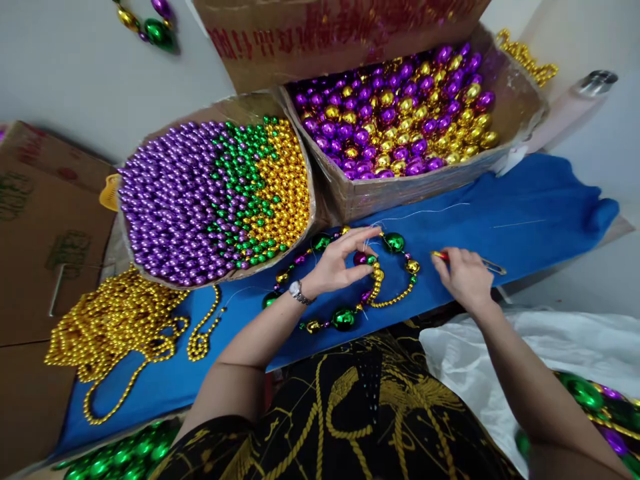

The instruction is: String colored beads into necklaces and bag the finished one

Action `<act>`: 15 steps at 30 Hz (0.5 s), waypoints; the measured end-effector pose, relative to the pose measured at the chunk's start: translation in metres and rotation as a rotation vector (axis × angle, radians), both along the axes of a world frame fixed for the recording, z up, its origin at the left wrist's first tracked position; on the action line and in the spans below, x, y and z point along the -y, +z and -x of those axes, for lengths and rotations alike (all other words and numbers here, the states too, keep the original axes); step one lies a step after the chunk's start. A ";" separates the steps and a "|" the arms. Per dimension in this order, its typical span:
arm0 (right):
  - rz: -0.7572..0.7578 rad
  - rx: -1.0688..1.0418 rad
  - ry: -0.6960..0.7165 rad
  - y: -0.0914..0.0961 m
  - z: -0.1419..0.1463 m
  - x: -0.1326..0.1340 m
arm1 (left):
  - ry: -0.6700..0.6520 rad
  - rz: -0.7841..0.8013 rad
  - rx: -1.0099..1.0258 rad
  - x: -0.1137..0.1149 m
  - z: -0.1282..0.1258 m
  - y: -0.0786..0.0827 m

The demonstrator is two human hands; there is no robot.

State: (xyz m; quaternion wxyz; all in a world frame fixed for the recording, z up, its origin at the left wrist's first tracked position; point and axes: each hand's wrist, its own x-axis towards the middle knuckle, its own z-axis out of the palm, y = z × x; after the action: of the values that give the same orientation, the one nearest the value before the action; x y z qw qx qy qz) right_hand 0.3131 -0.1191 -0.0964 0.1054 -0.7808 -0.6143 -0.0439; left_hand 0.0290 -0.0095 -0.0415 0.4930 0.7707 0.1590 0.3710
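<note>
A bead necklace (345, 317) of large green, purple and gold balls joined by small gold beads lies in a loop on the blue cloth (500, 220). My left hand (336, 263), with a watch on the wrist, pinches the thin thread and a purple bead (360, 257) at the top of the loop. To its right, my right hand (465, 275) is closed on a small red-handled tool (440, 255); a metal tip (494, 268) sticks out past the hand. Thin white thread (425, 213) trails over the cloth.
A round carton (210, 193) holds small purple, green and gold beads; behind it an open box (400, 107) holds larger purple and gold balls. Gold bead strands (115, 327) are heaped at left. White plastic (550, 347) lies at right, with green balls (120, 457) at the bottom left.
</note>
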 end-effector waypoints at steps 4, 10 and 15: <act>-0.089 -0.049 0.034 0.001 -0.014 0.010 | 0.094 -0.030 0.113 0.002 -0.011 0.033; -0.143 -0.630 0.617 0.055 0.060 0.004 | 0.263 -0.092 0.054 0.011 -0.027 0.101; -0.296 -0.926 0.525 0.138 0.073 0.006 | 0.450 -0.317 0.101 0.014 -0.017 0.161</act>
State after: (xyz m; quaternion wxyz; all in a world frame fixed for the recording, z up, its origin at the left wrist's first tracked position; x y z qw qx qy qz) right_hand 0.2401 -0.1250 0.0417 0.4805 -0.5161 -0.6651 0.2458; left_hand 0.0464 -0.0231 0.1191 0.2786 0.7640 0.2413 0.5296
